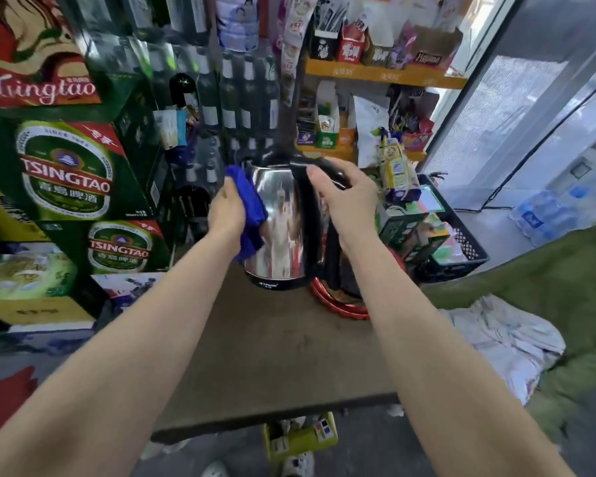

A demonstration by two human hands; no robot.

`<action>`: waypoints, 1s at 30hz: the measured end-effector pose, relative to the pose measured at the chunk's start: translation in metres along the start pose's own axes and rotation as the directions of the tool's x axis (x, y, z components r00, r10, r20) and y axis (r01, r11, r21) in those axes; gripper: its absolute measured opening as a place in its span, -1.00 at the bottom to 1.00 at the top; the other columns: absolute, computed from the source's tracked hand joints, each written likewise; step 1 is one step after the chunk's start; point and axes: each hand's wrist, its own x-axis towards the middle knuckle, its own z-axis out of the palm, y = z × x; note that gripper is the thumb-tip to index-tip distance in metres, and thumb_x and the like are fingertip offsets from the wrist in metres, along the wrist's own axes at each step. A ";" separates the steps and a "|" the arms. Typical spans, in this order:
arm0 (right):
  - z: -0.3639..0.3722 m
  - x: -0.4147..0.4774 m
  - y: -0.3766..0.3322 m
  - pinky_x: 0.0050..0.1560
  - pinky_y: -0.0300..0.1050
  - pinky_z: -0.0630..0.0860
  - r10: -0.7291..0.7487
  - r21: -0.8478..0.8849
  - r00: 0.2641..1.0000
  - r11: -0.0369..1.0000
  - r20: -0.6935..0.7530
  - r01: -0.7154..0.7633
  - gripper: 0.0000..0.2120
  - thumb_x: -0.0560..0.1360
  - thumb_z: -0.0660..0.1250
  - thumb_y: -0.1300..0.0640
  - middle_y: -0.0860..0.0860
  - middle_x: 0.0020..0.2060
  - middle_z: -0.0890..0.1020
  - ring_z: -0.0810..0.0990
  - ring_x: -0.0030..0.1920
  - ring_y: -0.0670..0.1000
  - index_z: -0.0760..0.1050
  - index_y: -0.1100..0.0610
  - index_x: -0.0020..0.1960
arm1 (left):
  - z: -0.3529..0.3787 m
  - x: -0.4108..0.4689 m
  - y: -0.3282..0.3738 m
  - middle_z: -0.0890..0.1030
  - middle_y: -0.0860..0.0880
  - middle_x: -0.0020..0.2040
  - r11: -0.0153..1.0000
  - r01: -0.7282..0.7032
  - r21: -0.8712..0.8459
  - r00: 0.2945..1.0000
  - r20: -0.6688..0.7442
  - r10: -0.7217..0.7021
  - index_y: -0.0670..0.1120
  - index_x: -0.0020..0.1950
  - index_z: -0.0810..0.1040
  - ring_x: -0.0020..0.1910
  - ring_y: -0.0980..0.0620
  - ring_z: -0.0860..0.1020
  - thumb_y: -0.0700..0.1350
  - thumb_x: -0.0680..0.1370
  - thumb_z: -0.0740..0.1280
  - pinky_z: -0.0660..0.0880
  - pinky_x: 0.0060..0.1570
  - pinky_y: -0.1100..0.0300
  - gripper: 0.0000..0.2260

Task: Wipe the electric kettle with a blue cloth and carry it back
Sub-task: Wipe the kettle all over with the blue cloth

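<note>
The right hand wraps its grip around the kettle handle; the left hand pinches a blue cloth against its side, seemingly just above the counter.

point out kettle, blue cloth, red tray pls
kettle (283, 215): head view, on the shiny steel body.
blue cloth (250, 197): head view, on the fold pressed to the kettle's side.
red tray (341, 306): head view, on its front rim, right of the kettle base.

The blue cloth hides the kettle wall under it; the right hand covers part of its handle; shelf labels blur
</note>
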 end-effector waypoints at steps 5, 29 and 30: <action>0.020 -0.034 0.080 0.34 0.04 0.58 0.172 0.074 0.958 0.978 0.227 -0.194 -0.69 0.41 0.60 0.15 0.00 0.14 0.73 0.68 0.19 -0.01 0.67 -0.05 0.12 | -0.011 0.022 -0.094 0.61 -0.14 0.22 0.992 0.127 0.004 0.987 -0.102 -0.126 -0.05 0.29 0.54 0.18 -0.20 0.56 0.39 0.48 0.02 0.46 0.28 -0.14 -0.33; 0.017 -0.121 0.216 0.32 0.03 0.57 0.481 0.081 0.855 0.861 0.195 -0.503 -0.65 0.44 0.52 0.38 -0.12 0.14 0.72 0.65 0.25 -0.08 0.54 0.00 0.04 | -0.041 -0.034 -0.200 0.69 -0.07 0.01 0.936 0.349 -0.040 0.912 0.244 -0.330 -0.13 0.16 0.58 0.01 -0.06 0.64 -0.16 0.52 0.43 0.56 -0.16 0.12 -0.78; 0.016 -0.123 0.212 0.37 0.06 0.54 0.464 0.021 0.864 0.879 0.193 -0.477 -0.66 0.46 0.52 0.35 -0.12 0.14 0.71 0.64 0.26 -0.06 0.54 -0.02 0.05 | -0.038 -0.040 -0.195 0.70 -0.08 0.03 0.940 0.340 -0.032 0.906 0.280 -0.318 -0.11 0.16 0.59 0.03 -0.06 0.65 -0.14 0.53 0.42 0.58 -0.10 0.09 -0.79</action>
